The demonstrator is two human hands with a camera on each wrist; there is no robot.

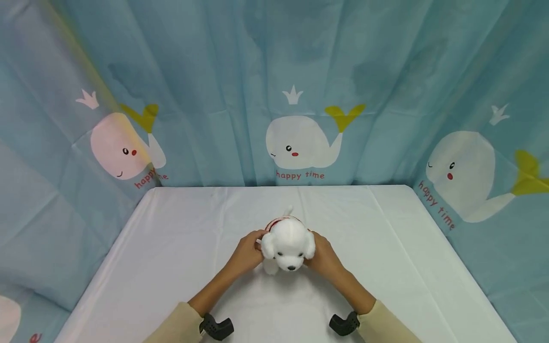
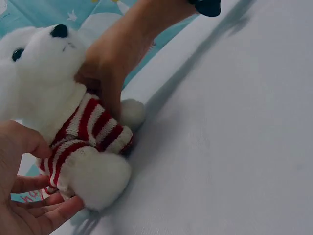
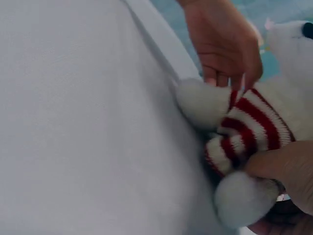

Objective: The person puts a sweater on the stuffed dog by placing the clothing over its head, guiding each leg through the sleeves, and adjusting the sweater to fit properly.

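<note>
A white plush dog (image 1: pixel 289 242) stands at the middle of the white table, its face toward me in the head view. It wears a red-and-white striped knitted sweater (image 2: pixel 78 128). My left hand (image 1: pixel 249 250) holds the dog's side, with thumb and fingers around the sweater by one front leg (image 2: pixel 100 178) in the left wrist view. My right hand (image 1: pixel 324 256) grips the opposite side, its thumb on the sweater near the other front paw (image 3: pixel 244 198) in the right wrist view. The dog's head hides part of the right fingers in the head view.
The white-covered table (image 1: pixel 184 224) runs back to a blue curtain (image 1: pixel 206 95) printed with whales, which also hangs along both sides. Black wrist mounts (image 1: pixel 216 327) sit at both cuffs, low over the near part of the table.
</note>
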